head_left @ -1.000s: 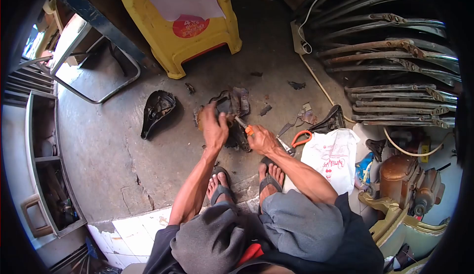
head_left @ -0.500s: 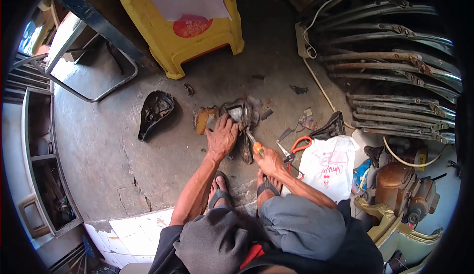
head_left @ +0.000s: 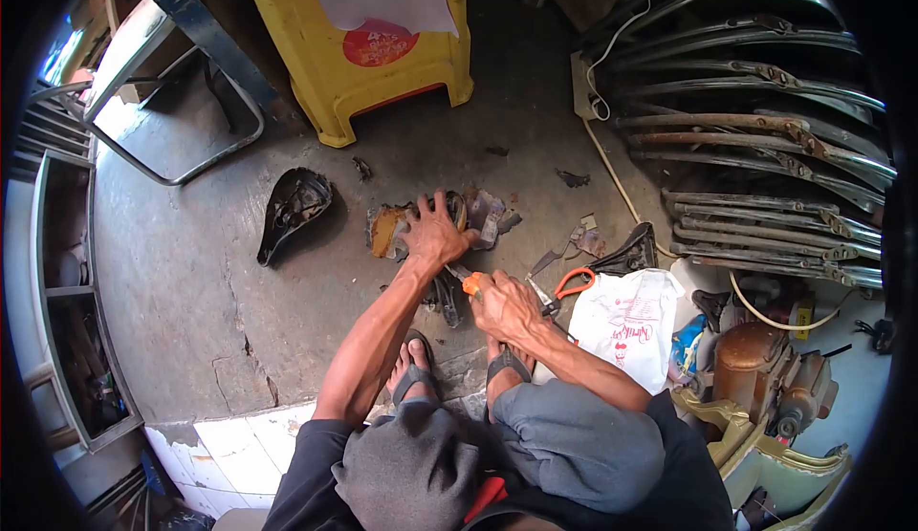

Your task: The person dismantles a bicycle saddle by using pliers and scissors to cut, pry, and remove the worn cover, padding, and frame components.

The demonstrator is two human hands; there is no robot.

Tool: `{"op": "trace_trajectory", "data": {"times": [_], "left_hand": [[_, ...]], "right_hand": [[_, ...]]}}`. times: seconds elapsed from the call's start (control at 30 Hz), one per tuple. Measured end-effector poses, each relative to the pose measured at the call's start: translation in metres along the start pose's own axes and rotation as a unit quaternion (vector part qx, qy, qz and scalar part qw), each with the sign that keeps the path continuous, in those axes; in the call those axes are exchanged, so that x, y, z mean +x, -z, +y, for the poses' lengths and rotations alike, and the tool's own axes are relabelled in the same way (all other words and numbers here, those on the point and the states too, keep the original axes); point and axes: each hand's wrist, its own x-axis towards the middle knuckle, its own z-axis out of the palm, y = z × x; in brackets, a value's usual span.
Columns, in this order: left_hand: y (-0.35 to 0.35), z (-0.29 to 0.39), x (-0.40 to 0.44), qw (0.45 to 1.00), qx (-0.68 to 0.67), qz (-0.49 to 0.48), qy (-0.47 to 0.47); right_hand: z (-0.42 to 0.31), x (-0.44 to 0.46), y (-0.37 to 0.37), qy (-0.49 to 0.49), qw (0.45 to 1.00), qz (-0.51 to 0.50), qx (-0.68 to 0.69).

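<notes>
My left hand (head_left: 435, 237) lies with fingers spread over a worn, dark piece that looks like a bicycle saddle; its lower end (head_left: 442, 302) shows below the hand, the rest is mostly covered. Yellow-brown padding (head_left: 385, 232) sticks out to the left of my fingers, and torn greyish scraps (head_left: 488, 217) lie on their right. My right hand (head_left: 507, 303) is closed round an orange-handled tool (head_left: 471, 284). Its metal shaft points up-left and reaches under my left palm, so the tip is hidden. A black saddle shell (head_left: 296, 204) rests upside down at the left.
Orange-handled scissors (head_left: 576, 282) and a white plastic bag (head_left: 626, 325) lie right of my right hand. Another black saddle (head_left: 631, 249) sits beyond the bag. A yellow stool (head_left: 330, 82) stands ahead. Metal frames (head_left: 765, 134) are stacked at right, and a cable (head_left: 612, 163) crosses the floor.
My left hand has spread its fingers and shifted up over the worn piece. My right hand with the orange-handled tool has moved left. The view has shifted slightly.
</notes>
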Motion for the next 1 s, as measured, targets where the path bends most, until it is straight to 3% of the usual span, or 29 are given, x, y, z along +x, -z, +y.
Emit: {"op": "trace_trajectory", "data": {"times": [0.13, 0.2, 0.23, 0.3, 0.53, 0.6, 0.63, 0.67, 0.7, 0.73, 0.77, 0.8, 0.83, 0.9, 1.0], "left_hand": [[0.001, -0.015, 0.017, 0.992, -0.109, -0.043, 0.05], [0.004, -0.018, 0.024, 0.98, -0.174, 0.06, 0.078], [0.006, -0.018, 0.03, 0.98, -0.174, 0.061, 0.077], [0.01, -0.018, 0.042, 0.959, -0.223, 0.068, 0.161], [0.022, -0.023, 0.067, 0.942, -0.243, 0.05, 0.227], [-0.049, -0.099, 0.16, 0.959, -0.156, 0.074, 0.225], [-0.004, -0.127, 0.16, 0.981, -0.028, 0.085, 0.173], [0.045, -0.15, 0.155, 0.98, 0.108, 0.108, 0.127], [0.067, -0.151, 0.144, 0.96, -0.052, 0.203, 0.185], [0.105, -0.164, 0.132, 0.902, -0.188, 0.308, 0.238], [0.134, -0.172, 0.118, 0.893, -0.173, 0.332, 0.248], [0.14, -0.165, 0.104, 0.892, -0.208, 0.35, 0.196], [0.134, -0.147, 0.093, 0.897, -0.239, 0.347, 0.133], [0.122, -0.115, 0.075, 0.886, -0.31, 0.328, 0.106], [0.097, -0.078, 0.053, 0.865, -0.3, 0.401, 0.043]], "right_hand": [[-0.008, 0.008, 0.002, -0.004, 0.999, -0.024, 0.047], [-0.014, 0.013, 0.01, -0.023, 0.995, -0.044, 0.083], [-0.017, 0.016, 0.016, -0.038, 0.993, -0.056, 0.099], [-0.024, 0.014, 0.027, -0.055, 0.99, -0.066, 0.114], [-0.037, 0.003, 0.053, -0.067, 0.989, -0.069, 0.112], [-0.047, -0.014, 0.071, -0.01, 0.984, -0.13, 0.118], [-0.032, -0.046, 0.042, 0.016, 0.974, -0.177, 0.142], [-0.045, -0.08, 0.061, 0.094, 0.968, -0.226, -0.045], [-0.015, -0.082, 0.057, 0.03, 0.966, -0.24, 0.086], [0.013, -0.084, 0.054, -0.035, 0.946, -0.24, 0.215], [0.011, -0.076, 0.068, -0.165, 0.93, -0.191, 0.268], [0.014, -0.077, 0.089, -0.168, 0.937, -0.128, 0.276], [0.025, -0.073, 0.083, -0.09, 0.963, -0.021, 0.253], [0.012, -0.05, 0.085, -0.037, 0.973, -0.004, 0.229], [-0.014, -0.016, 0.088, 0.001, 0.983, 0.004, 0.186]]}}
